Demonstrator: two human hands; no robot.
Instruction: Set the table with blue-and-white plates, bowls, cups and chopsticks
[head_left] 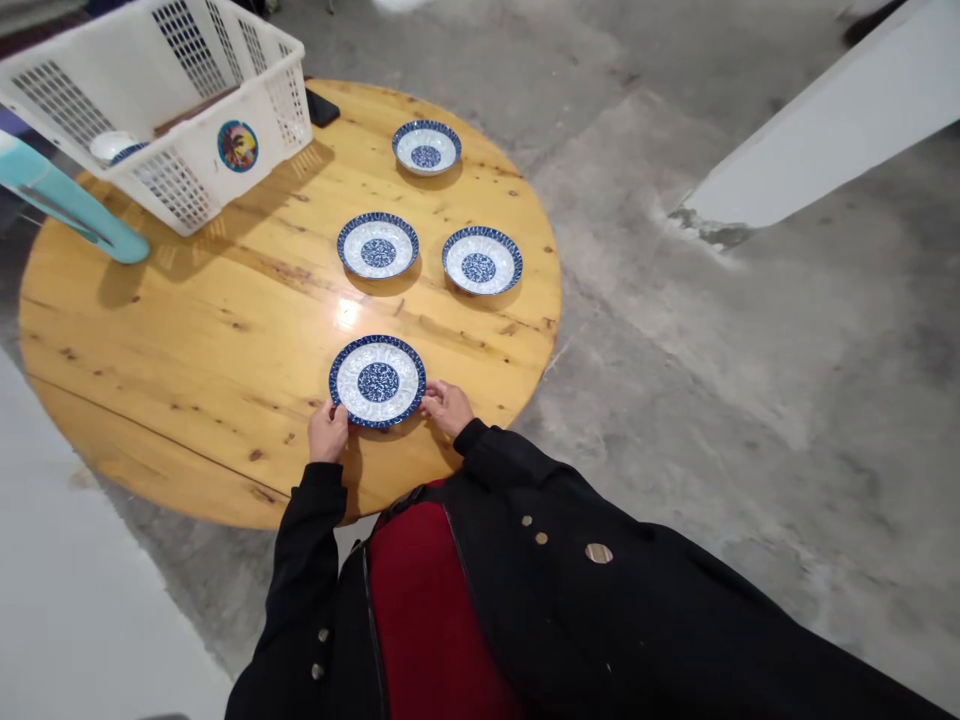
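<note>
The left hand (328, 434) is gripping the nearest plate (378, 382) at its near-left rim, thumb (340, 413) lying over the edge. The right hand (448, 408) is holding the plate's right rim, fingers (433, 398) curling. Both forearms (517, 466), in black sleeves (309, 518), are slanting toward it from its near side.

Black jacket (559, 610), shiny buttons (599, 553), red top (424, 610)

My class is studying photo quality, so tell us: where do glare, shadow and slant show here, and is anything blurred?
Head view: glare whitens a spot on the table, just beyond the held plate; head view: the basket casts a soft shadow there too; head view: the pillar slants strongly, perhaps from camera tilt; head view: the plate's bold pattern looks fairly sharp.
</note>
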